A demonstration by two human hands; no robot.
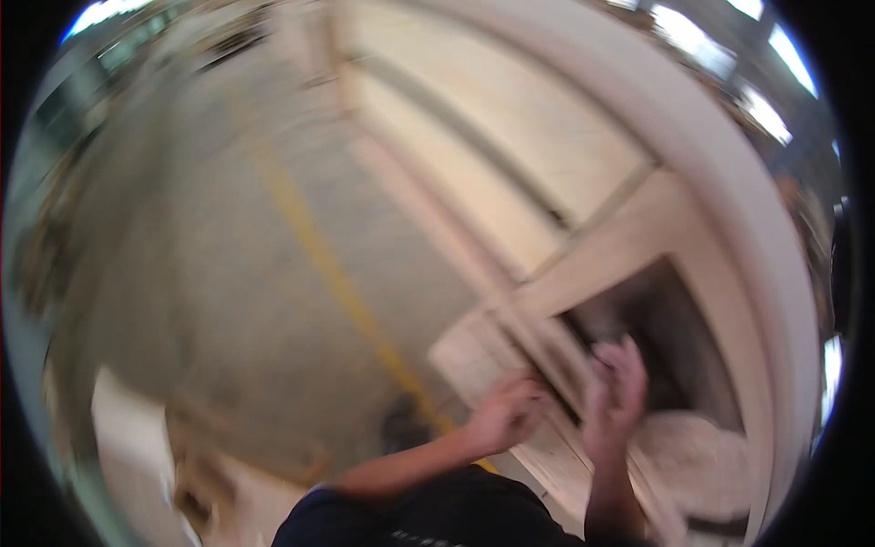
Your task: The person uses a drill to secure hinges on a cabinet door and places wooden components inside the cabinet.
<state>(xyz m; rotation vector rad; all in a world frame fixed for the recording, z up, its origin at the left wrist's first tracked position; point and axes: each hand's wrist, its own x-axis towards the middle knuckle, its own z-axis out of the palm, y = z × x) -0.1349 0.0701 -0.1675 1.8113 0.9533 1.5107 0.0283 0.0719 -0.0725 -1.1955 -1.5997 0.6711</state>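
Observation:
A large pale wooden cabinet frame [674, 201] stands to my right, with a dark opening [670, 310] in its near part. My left hand [510, 415] is in front of its lower rail [538, 342], fingers curled together; blur hides whether anything small is in them. Just to the right, my right hand [615, 397] is raised in front of the dark opening, with its fingers bent and partly apart. I make out nothing held in it. Whether either hand touches the wood cannot be told.
Pale wooden pieces [132, 428] are at the lower left. A yellow line [328, 264] runs along the grey concrete floor [210, 237]. A rounded pale wooden part [697, 460] sits below the opening. Bright windows [693, 41] show at the upper right. Everything is smeared by motion.

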